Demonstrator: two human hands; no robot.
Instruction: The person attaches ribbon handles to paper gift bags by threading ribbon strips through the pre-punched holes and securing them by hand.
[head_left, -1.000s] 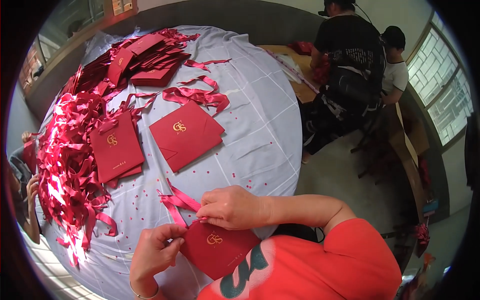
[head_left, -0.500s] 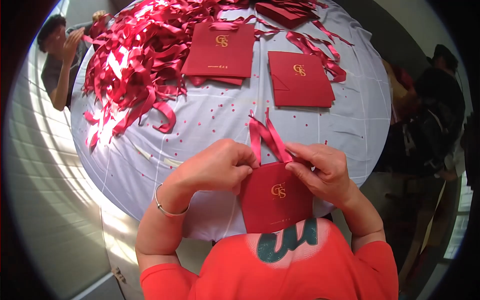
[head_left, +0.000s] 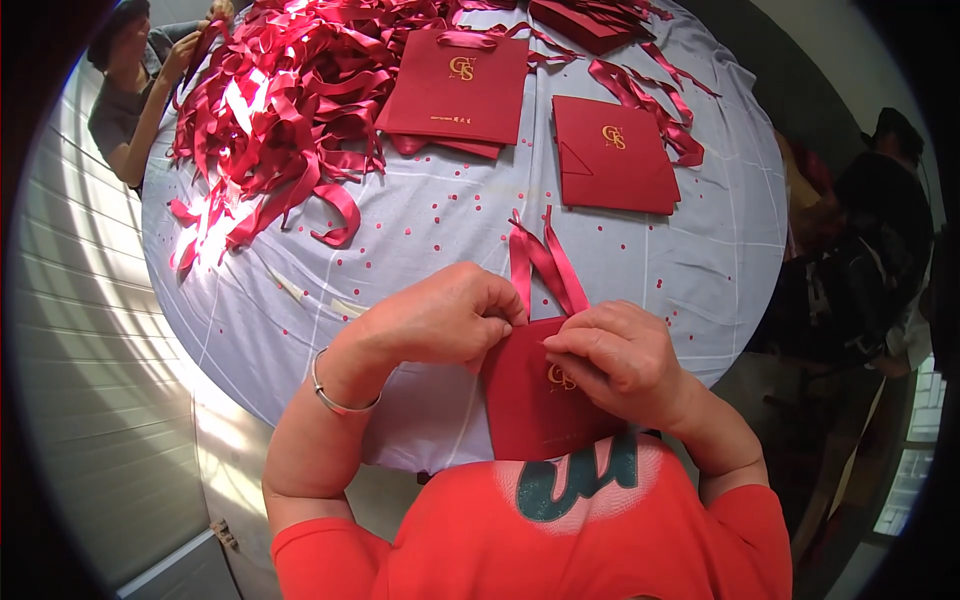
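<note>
A red paper gift bag [head_left: 525,405] with a gold emblem is held upright against the table's near edge, close to my body. From its top edge rises a pink-red satin ribbon [head_left: 552,272], its two strands crossing and their ends pointing away from me. My left hand [head_left: 450,318] is closed, thumb and fingers pinching the bag's top left corner beside one strand. My right hand [head_left: 625,360] lies in front of the bag's upper right part, partly covering the emblem. Its thumb and fingers are pressed together; what is between them is hidden.
A large heap of red ribbons [head_left: 285,110] covers the far left of the cloth-covered round table [head_left: 420,285]. Red bags lie in a stack [head_left: 460,90], a smaller pile [head_left: 612,160] and another pile [head_left: 590,25]. Small red discs dot the cloth. People sit at left and right.
My right hand has moved from the ribbon at the bag's top right edge, down and left onto the bag's front. My left hand keeps its pinch. The person at left has lowered a hand.
</note>
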